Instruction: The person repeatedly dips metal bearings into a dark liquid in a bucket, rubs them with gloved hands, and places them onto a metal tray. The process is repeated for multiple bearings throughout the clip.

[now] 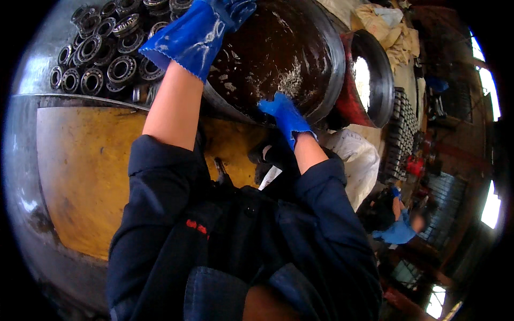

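Note:
Blue rubber gloves cover both my hands. My left hand (235, 13) reaches over the far left side of a large round drum (332, 59); its fingers look curled, but the picture's top edge cuts them off and hides what they hold. Dark brown liquid (262, 59) with shiny streaks and pale foam fills the drum. At the drum's near side, my right hand (286, 113) dips over the rim toward the liquid, and most of its fingers are out of sight. Many greasy metal ball bearings (122, 69) lie piled on a metal tabletop (40, 69) left of the drum.
A red drum (348, 80) with an open end stands to the right. Beside it are a white sack (356, 160), crumpled tan sacks (388, 35) and rows of small metal parts (401, 128). A yellow panel (85, 176) lies before me. A co-worker in blue (399, 230) is farther right.

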### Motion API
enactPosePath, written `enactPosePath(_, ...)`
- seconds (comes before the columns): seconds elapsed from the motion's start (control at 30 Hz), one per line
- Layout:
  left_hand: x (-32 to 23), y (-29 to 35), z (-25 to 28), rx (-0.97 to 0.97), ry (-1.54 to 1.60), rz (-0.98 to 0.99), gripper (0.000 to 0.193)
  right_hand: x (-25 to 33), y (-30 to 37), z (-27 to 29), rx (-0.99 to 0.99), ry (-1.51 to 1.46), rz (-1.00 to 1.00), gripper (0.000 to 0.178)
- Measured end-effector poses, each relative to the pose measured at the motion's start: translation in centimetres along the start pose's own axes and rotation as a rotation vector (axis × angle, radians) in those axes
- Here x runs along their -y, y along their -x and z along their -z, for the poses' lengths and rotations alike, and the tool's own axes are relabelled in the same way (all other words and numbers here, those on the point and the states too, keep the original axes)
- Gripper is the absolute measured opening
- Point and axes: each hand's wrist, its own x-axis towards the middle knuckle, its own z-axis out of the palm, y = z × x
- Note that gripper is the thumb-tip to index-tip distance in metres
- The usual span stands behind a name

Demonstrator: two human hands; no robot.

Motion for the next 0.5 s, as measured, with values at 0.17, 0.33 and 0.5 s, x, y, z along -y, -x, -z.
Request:
enactPosePath(0.17, -0.3, -0.2, 0.2, -0.04, -0.033, 0.007, 0.047, 1.0, -1.2, -0.9, -0.005, 0.154, -0.122, 0.07)
enactPosePath(0.33, -0.2, -0.3, 2.2, 0.117, -0.087, -0.074, 0.048, 0.2, -2.2, -1.5, -0.04, 0.223, -0.082, 0.063)
enactPosePath(0.5, -0.1, -0.4, 0.8, 0.02, -0.061, -0.012, 0.048, 0.1, -0.8, -0.9, -0.066, 0.106, -0.013, 0.073)
